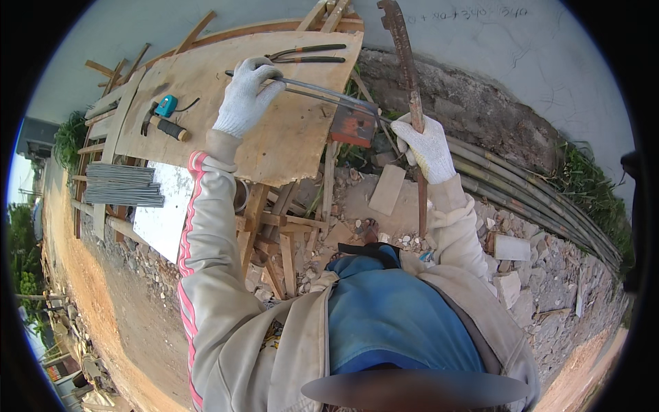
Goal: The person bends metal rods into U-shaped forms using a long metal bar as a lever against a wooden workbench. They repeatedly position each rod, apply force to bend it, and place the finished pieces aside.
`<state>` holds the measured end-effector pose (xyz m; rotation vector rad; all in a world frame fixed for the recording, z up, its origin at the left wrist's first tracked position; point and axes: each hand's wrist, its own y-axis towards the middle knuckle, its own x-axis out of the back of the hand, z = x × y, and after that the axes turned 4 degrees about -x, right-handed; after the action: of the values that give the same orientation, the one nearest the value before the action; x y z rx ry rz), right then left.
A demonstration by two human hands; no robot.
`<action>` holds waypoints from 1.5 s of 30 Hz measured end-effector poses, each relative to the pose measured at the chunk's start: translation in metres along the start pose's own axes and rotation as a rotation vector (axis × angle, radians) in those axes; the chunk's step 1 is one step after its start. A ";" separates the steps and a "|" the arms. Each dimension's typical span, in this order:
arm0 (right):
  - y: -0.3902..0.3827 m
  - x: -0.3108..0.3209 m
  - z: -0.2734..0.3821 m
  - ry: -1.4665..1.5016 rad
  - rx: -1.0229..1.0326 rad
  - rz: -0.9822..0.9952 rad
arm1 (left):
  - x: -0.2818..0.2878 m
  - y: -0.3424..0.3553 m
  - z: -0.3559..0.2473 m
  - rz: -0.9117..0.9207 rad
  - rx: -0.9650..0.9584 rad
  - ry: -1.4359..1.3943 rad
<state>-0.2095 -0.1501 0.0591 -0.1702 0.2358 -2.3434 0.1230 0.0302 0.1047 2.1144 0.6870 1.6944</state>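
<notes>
My left hand (pixel 247 99), in a white knit glove, is closed around thin steel rod (pixel 322 90) above the plywood table. The rod shows as two nearly parallel lengths running right to a worn red block (pixel 352 128) at the table's edge. My right hand (pixel 429 147), also gloved, grips a long rusty bar (pixel 406 65) with a notched, hooked upper end. This bar stands across the view just right of the block, its lower end pointing toward me. The rod's right end lies near the block; its exact contact there cannot be made out.
On the plywood (pixel 288 147) lie pincers with orange-banded handles (pixel 312 60), a hammer (pixel 168 128) and a teal tape measure (pixel 166 105). A bundle of cut steel rods (pixel 123 184) rests at left by a white board (pixel 163 213). Bamboo poles (pixel 528 199) and rubble (pixel 511 288) lie at right.
</notes>
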 end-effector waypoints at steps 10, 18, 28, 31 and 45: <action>0.039 -0.020 -0.054 -0.103 0.103 -0.045 | -0.047 -0.076 0.005 0.191 0.244 -0.011; 0.044 -0.019 -0.065 -0.152 0.050 -0.048 | -0.083 -0.064 0.004 0.111 0.324 0.233; 0.034 -0.024 -0.069 -0.029 0.069 -0.064 | -0.127 -0.026 -0.002 0.074 0.427 0.360; 0.035 -0.024 -0.069 -0.040 0.049 -0.050 | -0.125 -0.027 -0.005 0.086 0.442 0.383; -0.012 0.092 -0.037 -0.509 0.123 0.072 | -0.123 -0.018 -0.015 0.170 0.539 0.412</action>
<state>-0.2900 -0.2028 0.0305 -0.6717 -0.1494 -2.1517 0.0846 -0.0253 -0.0004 2.2199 1.2307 2.2767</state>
